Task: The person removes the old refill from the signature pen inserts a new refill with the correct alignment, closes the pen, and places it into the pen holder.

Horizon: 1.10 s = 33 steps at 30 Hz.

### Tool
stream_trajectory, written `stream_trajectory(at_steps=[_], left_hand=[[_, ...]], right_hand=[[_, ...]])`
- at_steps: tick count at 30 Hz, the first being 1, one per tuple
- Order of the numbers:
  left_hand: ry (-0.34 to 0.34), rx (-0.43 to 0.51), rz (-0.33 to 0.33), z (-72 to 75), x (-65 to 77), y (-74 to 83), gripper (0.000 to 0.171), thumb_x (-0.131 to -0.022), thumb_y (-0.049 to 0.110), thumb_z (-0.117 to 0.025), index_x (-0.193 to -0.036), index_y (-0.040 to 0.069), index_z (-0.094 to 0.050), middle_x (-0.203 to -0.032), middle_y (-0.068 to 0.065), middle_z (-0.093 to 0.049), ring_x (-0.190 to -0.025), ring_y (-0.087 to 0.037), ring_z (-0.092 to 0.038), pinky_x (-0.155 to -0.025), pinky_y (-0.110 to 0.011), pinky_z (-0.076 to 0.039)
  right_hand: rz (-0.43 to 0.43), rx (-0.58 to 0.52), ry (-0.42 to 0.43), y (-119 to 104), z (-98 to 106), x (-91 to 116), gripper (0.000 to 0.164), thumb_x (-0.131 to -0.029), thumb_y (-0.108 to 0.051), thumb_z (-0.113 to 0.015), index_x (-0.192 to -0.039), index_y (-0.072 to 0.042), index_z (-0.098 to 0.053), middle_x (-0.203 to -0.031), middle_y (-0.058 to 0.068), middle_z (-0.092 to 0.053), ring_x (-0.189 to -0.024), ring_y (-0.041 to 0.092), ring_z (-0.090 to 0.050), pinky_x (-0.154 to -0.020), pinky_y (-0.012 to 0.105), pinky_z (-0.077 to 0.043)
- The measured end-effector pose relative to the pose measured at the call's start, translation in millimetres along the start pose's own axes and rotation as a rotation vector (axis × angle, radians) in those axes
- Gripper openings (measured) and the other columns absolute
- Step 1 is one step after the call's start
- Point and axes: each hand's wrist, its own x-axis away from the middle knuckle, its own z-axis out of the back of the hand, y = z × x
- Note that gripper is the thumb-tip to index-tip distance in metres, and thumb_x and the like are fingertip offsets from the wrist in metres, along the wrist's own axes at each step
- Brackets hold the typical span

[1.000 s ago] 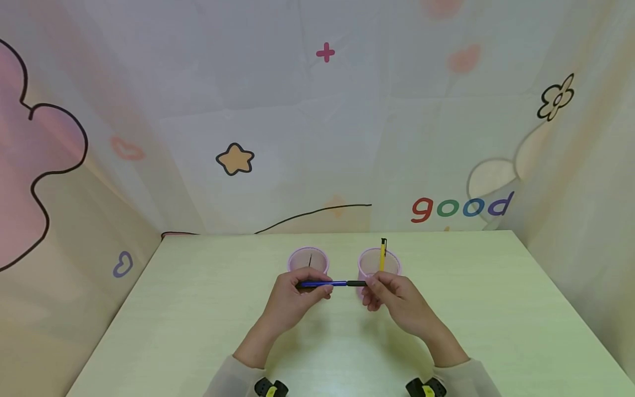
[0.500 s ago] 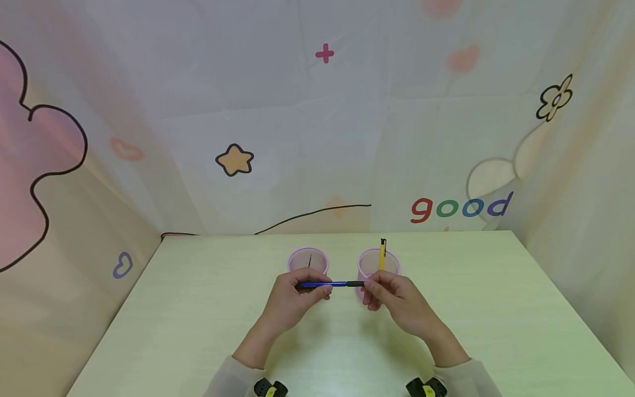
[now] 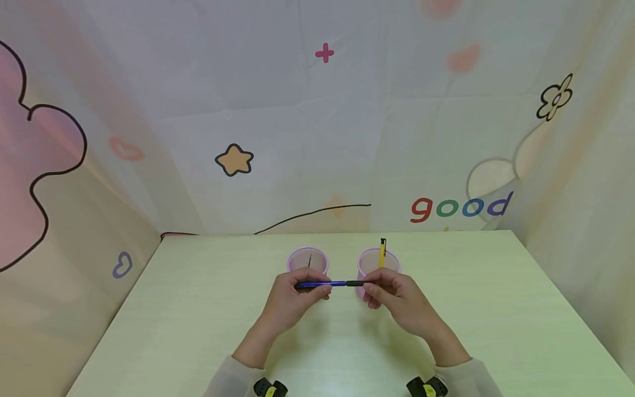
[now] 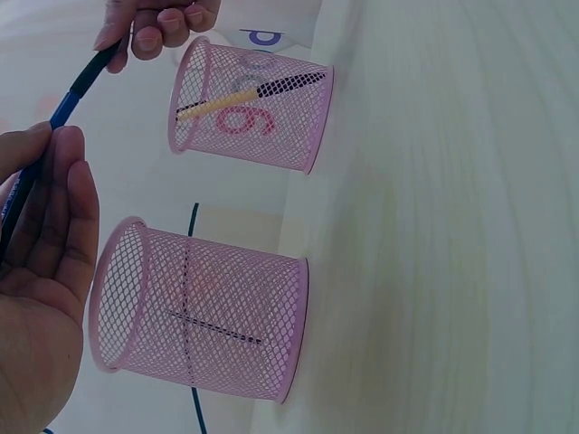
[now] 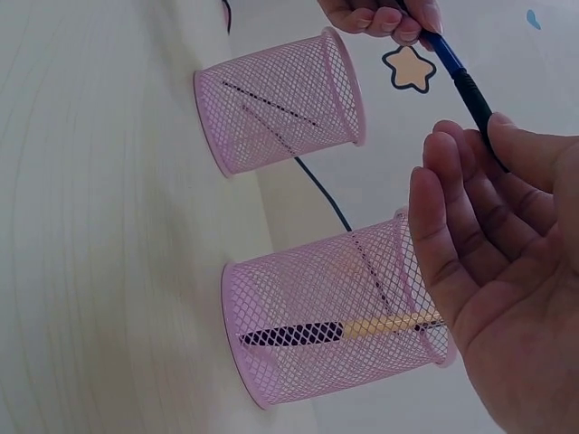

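A blue pen (image 3: 339, 283) with a black grip section lies level between my two hands, above and in front of two pink mesh pen holders. My left hand (image 3: 289, 300) pinches its blue end between thumb and fingers. At the black end, the thumb and fingers of my right hand (image 3: 404, 300) hold it; the tip is hidden there. Inside the left pen holder (image 4: 226, 289) stands a thin dark stick (image 3: 310, 259). The right pen holder (image 3: 366, 264) contains a yellow pen (image 5: 380, 324) with a black grip, leaning with its clip end up past the rim.
Both pen holders stand side by side on a pale wooden table (image 3: 198, 309), just beyond the hands. A printed curtain (image 3: 297, 138) closes off the back and sides. Each wrist wears a black camera unit (image 3: 270, 387).
My right thumb and fingers have shifted slightly on the black end, the index finger now higher along it. The left hand and the pen look almost still.
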Motion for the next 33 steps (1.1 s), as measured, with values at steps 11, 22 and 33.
stream_trajectory(at_steps=[11,22,33], left_hand=[[0.003,0.001,-0.022,0.6,-1.2,-1.9,0.013,-0.090,0.014,-0.081,-0.100,0.007,-0.078,-0.091,-0.016,-0.078,-0.080,-0.015,-0.076,-0.074,-0.025,-0.061],[-0.004,0.001,-0.014,0.5,-0.8,-3.0,0.013,-0.090,0.015,-0.081,-0.100,0.007,-0.078,-0.092,-0.015,-0.078,-0.080,-0.013,-0.076,-0.074,-0.024,-0.061],[-0.013,0.002,-0.014,0.8,-0.6,-2.8,0.015,-0.091,0.018,-0.082,-0.101,0.008,-0.078,-0.092,-0.014,-0.078,-0.080,-0.011,-0.076,-0.075,-0.024,-0.061]], right_hand=[[0.019,-0.006,-0.002,0.8,1.1,0.0,0.017,-0.103,-0.010,-0.063,-0.114,0.002,-0.065,-0.095,0.018,-0.070,-0.080,0.013,-0.068,-0.075,0.027,-0.061],[-0.073,0.049,-0.005,-1.3,-1.3,-1.3,0.027,-0.110,-0.024,-0.052,-0.107,-0.002,-0.068,-0.090,0.015,-0.069,-0.078,0.020,-0.068,-0.074,0.030,-0.061],[-0.081,0.030,-0.040,-1.6,-2.1,-1.4,0.032,-0.111,-0.024,-0.049,-0.101,0.002,-0.066,-0.090,0.017,-0.068,-0.078,0.018,-0.068,-0.075,0.032,-0.062]])
